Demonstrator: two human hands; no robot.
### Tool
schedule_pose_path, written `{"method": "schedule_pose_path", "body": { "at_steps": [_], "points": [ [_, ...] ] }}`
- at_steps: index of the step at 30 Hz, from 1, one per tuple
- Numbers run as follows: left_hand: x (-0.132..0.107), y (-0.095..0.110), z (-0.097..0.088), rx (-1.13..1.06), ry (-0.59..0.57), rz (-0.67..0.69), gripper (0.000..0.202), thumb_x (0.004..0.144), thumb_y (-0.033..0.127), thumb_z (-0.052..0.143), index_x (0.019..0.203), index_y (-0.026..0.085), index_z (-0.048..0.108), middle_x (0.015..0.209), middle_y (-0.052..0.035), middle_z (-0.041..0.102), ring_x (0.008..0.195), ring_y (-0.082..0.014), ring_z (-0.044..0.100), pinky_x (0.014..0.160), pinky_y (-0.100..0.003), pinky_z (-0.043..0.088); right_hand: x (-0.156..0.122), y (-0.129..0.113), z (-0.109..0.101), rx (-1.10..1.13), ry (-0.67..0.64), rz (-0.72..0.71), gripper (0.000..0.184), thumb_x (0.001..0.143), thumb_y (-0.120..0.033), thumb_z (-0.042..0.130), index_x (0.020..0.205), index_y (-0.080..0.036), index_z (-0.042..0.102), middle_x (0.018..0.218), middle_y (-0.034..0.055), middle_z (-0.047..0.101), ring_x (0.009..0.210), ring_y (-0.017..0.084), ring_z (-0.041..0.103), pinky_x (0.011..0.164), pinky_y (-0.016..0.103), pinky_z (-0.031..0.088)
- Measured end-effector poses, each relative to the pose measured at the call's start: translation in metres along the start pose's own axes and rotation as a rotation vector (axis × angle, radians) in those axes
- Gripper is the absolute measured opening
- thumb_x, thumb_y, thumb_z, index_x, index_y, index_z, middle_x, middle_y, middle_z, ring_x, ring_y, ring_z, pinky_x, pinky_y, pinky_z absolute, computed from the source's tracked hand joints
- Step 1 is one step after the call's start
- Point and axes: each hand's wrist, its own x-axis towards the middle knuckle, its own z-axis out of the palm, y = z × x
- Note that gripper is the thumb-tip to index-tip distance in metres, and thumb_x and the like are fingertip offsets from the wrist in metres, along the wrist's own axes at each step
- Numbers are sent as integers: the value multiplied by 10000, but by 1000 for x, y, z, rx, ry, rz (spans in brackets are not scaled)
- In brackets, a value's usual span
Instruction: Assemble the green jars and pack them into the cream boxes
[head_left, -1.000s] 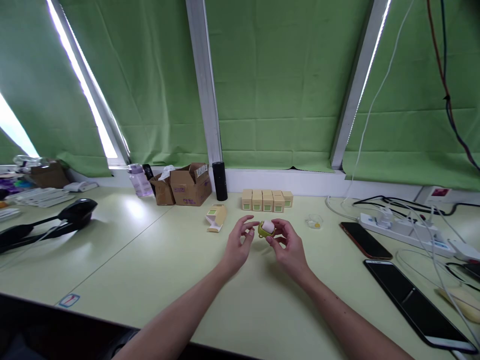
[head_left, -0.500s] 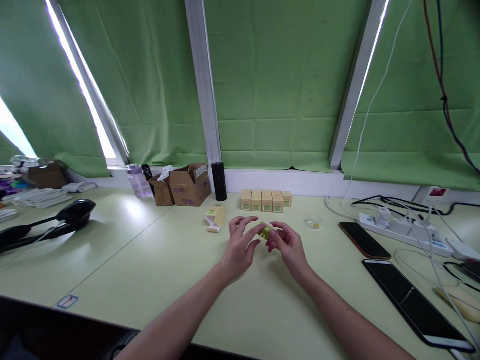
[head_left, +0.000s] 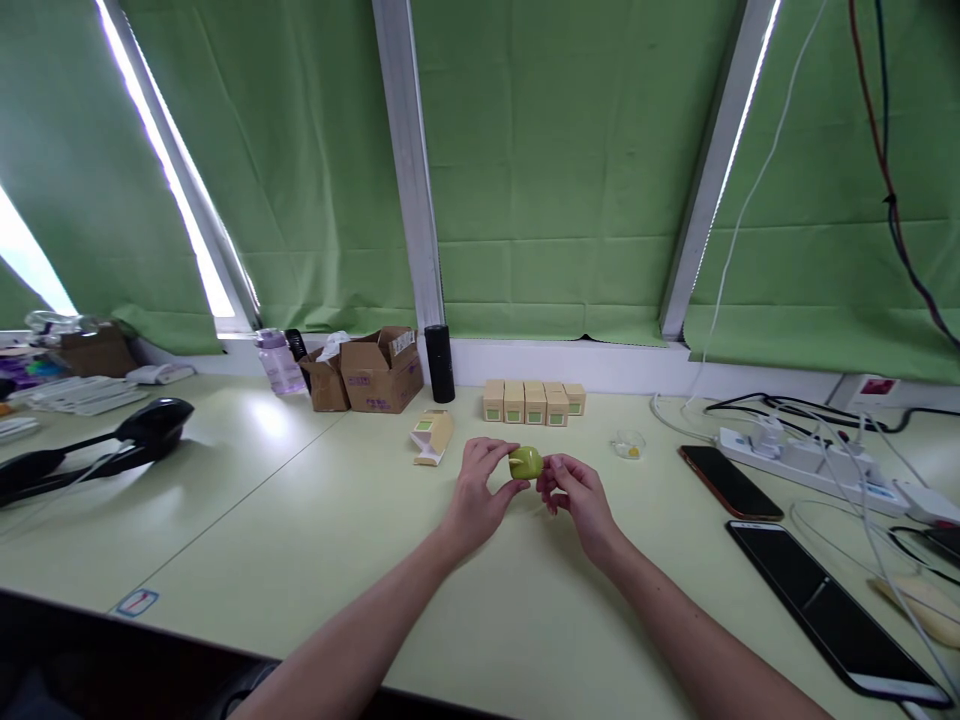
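A small, glossy green rounded object (head_left: 528, 462) is held up over the table between my two hands; its kind I cannot make out. My left hand (head_left: 480, 490) pinches it with thumb below and fingers above. At its right side, the fingertips of my right hand (head_left: 577, 490) are closed together and touch its edge; whether they hold a part of it is hidden. Beyond my left hand lies an opened small cardboard box (head_left: 433, 436) with its flap out. Several like small boxes (head_left: 534, 402) stand in a cluster behind the hands.
A clear plastic piece (head_left: 628, 444) with a yellow spot lies right of the hands. Farther right are two phones (head_left: 731, 482), a power strip (head_left: 810, 468) and tangled cables. Larger cardboard boxes (head_left: 380, 378), a black cylinder (head_left: 439, 364) and a purple bottle (head_left: 279, 362) stand along the wall.
The green object has been turned, so its smooth rounded face now shows. My right fingers have drawn slightly back to its right edge, and my left hand grips its left side.
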Motion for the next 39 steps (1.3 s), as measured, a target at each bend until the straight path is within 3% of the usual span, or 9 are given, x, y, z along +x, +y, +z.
{"method": "schedule_pose_path", "body": {
  "at_steps": [8,14,19,24,26,28,31,35,39],
  "points": [
    [4,1,2,-208,21,-279,271,855,356,793,1109,262,772,1149,-91,725,1069,-252,636,873,-394,563,4,3,-4,-37,-14,-12,560,752,-735,754,821,-180,753,683,35,645,588,147,554,476,241,394],
    [8,-3,3,-339,-50,-516,408,838,576,769,986,196,788,1101,-97,764,952,-234,688,868,-362,551,16,17,-16,-249,161,-110,551,798,-730,682,814,-183,744,655,38,645,579,170,564,484,264,395],
    [7,-9,1,-445,-87,-672,578,817,716,720,997,174,809,982,-75,779,801,-207,662,819,-350,533,32,22,-43,-443,365,-196,433,826,-603,659,902,-185,738,737,62,692,716,235,638,693,361,501],
    [6,-13,-1,-496,-58,-753,637,805,753,705,1032,166,806,1016,-83,769,814,-196,631,840,-345,512,43,12,-75,-630,585,-222,310,842,-407,613,1051,-206,721,905,87,698,838,276,594,807,410,452],
    [7,-14,0,-501,-60,-756,654,800,771,693,1015,164,806,1032,-89,766,842,-201,625,852,-340,502,46,7,-88,-860,667,-234,340,868,-318,553,1147,-202,708,1022,107,695,955,297,589,876,422,433],
    [7,-16,0,-501,-55,-755,667,792,786,688,1004,165,807,1040,-91,764,854,-204,620,856,-337,496,50,5,-102,-1131,743,-185,413,887,-251,521,1261,-193,685,1193,155,667,1105,338,572,932,442,421],
    [6,-17,0,-497,-49,-769,670,782,788,696,1020,172,807,1053,-90,762,855,-206,619,860,-340,491,54,7,-122,-1264,768,-68,475,891,-192,517,1345,-196,660,1337,198,606,1258,385,517,983,463,418],
    [6,-17,0,-499,-49,-775,660,774,788,703,1010,180,808,1040,-83,760,853,-206,614,866,-342,482,56,13,-140,-1209,671,15,390,851,-160,554,1192,-212,735,1324,205,617,1313,407,488,1017,499,417],
    [5,-19,0,-503,-45,-759,640,778,780,705,977,180,807,1004,-76,758,848,-204,609,851,-334,479,56,16,-140,-1112,612,-1,190,808,-173,595,924,-203,743,1190,212,669,1290,424,503,1041,546,404]
  ]
}}
